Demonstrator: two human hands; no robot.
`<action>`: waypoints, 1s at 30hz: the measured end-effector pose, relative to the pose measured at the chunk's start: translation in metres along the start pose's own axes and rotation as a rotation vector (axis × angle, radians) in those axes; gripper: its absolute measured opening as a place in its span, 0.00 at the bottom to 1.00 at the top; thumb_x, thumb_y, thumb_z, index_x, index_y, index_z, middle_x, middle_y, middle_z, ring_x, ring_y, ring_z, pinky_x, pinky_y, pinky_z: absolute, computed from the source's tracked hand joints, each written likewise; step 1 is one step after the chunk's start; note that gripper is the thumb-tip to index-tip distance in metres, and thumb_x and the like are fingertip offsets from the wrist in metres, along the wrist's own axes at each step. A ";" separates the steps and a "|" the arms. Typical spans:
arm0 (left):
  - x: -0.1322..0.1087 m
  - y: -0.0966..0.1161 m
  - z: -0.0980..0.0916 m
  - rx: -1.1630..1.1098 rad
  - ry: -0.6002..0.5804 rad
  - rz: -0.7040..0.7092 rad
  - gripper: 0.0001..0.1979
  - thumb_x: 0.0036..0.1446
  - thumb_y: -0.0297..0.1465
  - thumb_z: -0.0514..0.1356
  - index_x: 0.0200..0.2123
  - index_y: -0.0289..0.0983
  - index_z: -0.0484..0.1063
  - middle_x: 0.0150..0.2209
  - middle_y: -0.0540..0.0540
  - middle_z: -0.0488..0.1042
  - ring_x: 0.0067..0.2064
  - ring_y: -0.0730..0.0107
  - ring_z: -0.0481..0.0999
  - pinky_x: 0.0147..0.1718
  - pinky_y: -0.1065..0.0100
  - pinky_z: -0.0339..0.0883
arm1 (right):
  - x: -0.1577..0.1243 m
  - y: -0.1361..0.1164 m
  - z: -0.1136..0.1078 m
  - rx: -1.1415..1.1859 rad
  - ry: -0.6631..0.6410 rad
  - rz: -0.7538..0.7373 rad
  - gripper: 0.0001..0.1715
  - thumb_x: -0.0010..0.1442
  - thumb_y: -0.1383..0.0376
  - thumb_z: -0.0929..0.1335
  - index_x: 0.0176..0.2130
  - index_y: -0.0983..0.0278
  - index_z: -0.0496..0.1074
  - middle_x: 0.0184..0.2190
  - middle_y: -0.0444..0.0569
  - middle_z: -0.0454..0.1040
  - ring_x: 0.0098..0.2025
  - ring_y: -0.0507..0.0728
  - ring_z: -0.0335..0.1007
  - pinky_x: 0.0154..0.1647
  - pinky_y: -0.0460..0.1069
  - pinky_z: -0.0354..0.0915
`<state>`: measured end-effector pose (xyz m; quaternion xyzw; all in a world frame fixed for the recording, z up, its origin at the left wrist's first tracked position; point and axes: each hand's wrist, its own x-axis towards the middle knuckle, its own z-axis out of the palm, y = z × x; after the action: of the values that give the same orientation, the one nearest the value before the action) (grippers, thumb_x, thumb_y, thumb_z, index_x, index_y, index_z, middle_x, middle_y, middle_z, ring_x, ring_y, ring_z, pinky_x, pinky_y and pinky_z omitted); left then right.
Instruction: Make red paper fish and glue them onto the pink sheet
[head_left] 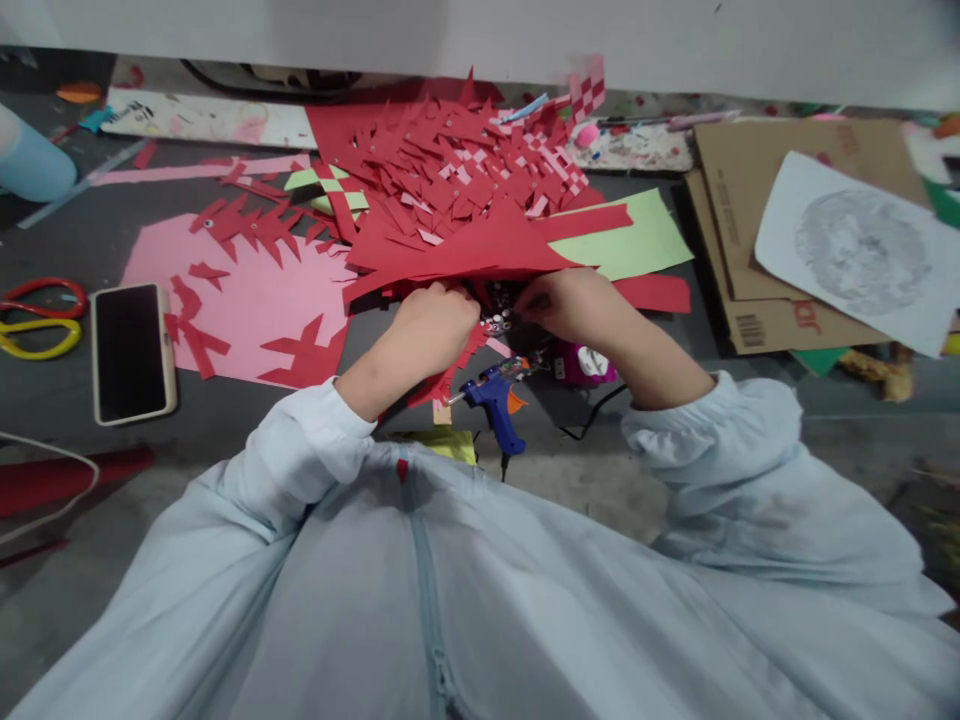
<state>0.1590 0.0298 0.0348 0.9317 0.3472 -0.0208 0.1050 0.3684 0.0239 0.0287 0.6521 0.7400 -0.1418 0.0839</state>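
My left hand (439, 325) is at the near edge of a folded red paper sheet (480, 240), its fingers curled. What they hold, if anything, is hidden. My right hand (574, 303) faces it across a small gap, thumb and fingertips drawn together, and I cannot make out what is between them. Small white-and-black googly eyes (496, 322) lie in the gap between both hands. Just below them rests a blue hot glue gun (496, 405) on its side. Behind the sheet spreads a large pile of spiky red cut paper (450, 150) with pink checkered pieces.
Pink paper (285, 290) with red cutouts lies left, beside a phone (131, 352) and red-and-yellow-handled scissors (41, 318). Light green paper (637, 235) is right of the pile. Cardboard (739, 220) carries a printed white sheet (862, 250). A purple-labelled item (581, 363) sits beneath my right wrist.
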 end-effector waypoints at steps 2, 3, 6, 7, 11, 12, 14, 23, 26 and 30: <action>-0.001 0.001 -0.003 0.010 -0.009 -0.013 0.15 0.64 0.23 0.50 0.46 0.28 0.76 0.45 0.32 0.79 0.49 0.51 0.78 0.43 0.58 0.71 | -0.001 0.000 -0.001 0.018 -0.006 -0.003 0.17 0.54 0.71 0.66 0.39 0.60 0.83 0.40 0.53 0.84 0.42 0.63 0.79 0.38 0.51 0.67; -0.002 0.001 -0.005 0.013 -0.013 -0.020 0.16 0.64 0.23 0.51 0.46 0.28 0.76 0.45 0.33 0.79 0.49 0.51 0.78 0.44 0.57 0.71 | -0.002 0.000 -0.002 0.027 -0.006 -0.003 0.17 0.55 0.72 0.66 0.39 0.61 0.82 0.40 0.53 0.84 0.42 0.64 0.79 0.38 0.51 0.67; -0.003 0.000 -0.009 0.014 -0.021 -0.032 0.16 0.64 0.24 0.50 0.47 0.29 0.76 0.46 0.34 0.78 0.49 0.50 0.77 0.44 0.57 0.71 | -0.004 -0.003 -0.002 0.044 0.013 -0.008 0.18 0.55 0.72 0.65 0.40 0.62 0.82 0.40 0.53 0.84 0.42 0.63 0.79 0.39 0.51 0.67; -0.003 0.000 -0.009 0.012 -0.022 -0.037 0.16 0.64 0.24 0.50 0.47 0.29 0.76 0.46 0.34 0.78 0.49 0.50 0.77 0.44 0.57 0.71 | -0.005 -0.004 -0.002 0.048 0.027 -0.006 0.18 0.55 0.73 0.65 0.41 0.63 0.82 0.40 0.53 0.84 0.42 0.63 0.79 0.39 0.51 0.67; -0.001 -0.005 -0.009 0.005 -0.011 -0.047 0.16 0.64 0.23 0.50 0.47 0.30 0.76 0.45 0.35 0.78 0.49 0.51 0.76 0.43 0.58 0.71 | -0.003 -0.008 -0.003 0.076 0.085 0.011 0.21 0.56 0.73 0.65 0.45 0.65 0.81 0.40 0.54 0.83 0.43 0.62 0.79 0.40 0.50 0.67; -0.001 -0.007 -0.008 0.005 -0.002 -0.051 0.16 0.63 0.23 0.50 0.46 0.30 0.76 0.45 0.35 0.78 0.49 0.52 0.76 0.43 0.59 0.70 | -0.002 -0.008 -0.003 0.084 0.098 0.014 0.22 0.56 0.73 0.65 0.47 0.65 0.80 0.41 0.54 0.83 0.43 0.62 0.79 0.40 0.50 0.66; 0.001 -0.010 -0.008 0.005 0.010 -0.059 0.15 0.63 0.23 0.51 0.47 0.30 0.76 0.46 0.35 0.78 0.50 0.53 0.75 0.43 0.59 0.70 | 0.000 -0.008 -0.005 0.104 0.126 0.021 0.25 0.55 0.73 0.65 0.51 0.65 0.78 0.41 0.54 0.83 0.44 0.62 0.78 0.41 0.50 0.66; 0.007 -0.016 -0.004 0.018 -0.030 -0.072 0.16 0.63 0.21 0.50 0.48 0.28 0.75 0.48 0.35 0.77 0.49 0.56 0.73 0.48 0.59 0.68 | 0.009 -0.002 -0.017 0.172 0.180 0.046 0.26 0.55 0.71 0.65 0.53 0.64 0.77 0.41 0.52 0.83 0.43 0.62 0.77 0.42 0.52 0.67; 0.011 -0.014 0.000 0.024 -0.010 -0.031 0.17 0.62 0.21 0.51 0.49 0.28 0.74 0.49 0.35 0.76 0.50 0.56 0.71 0.48 0.60 0.67 | 0.010 -0.002 -0.019 0.165 0.177 0.043 0.26 0.55 0.71 0.65 0.52 0.64 0.77 0.40 0.51 0.83 0.42 0.62 0.77 0.41 0.51 0.66; 0.015 -0.008 0.004 0.035 -0.014 0.018 0.17 0.62 0.21 0.51 0.50 0.28 0.74 0.50 0.35 0.75 0.51 0.55 0.70 0.47 0.60 0.67 | 0.013 -0.005 -0.014 0.050 0.182 0.039 0.23 0.58 0.71 0.64 0.50 0.64 0.79 0.43 0.53 0.83 0.46 0.63 0.77 0.42 0.51 0.65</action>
<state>0.1649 0.0444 0.0282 0.9363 0.3375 -0.0323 0.0912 0.3625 0.0402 0.0382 0.6785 0.7279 -0.0987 0.0029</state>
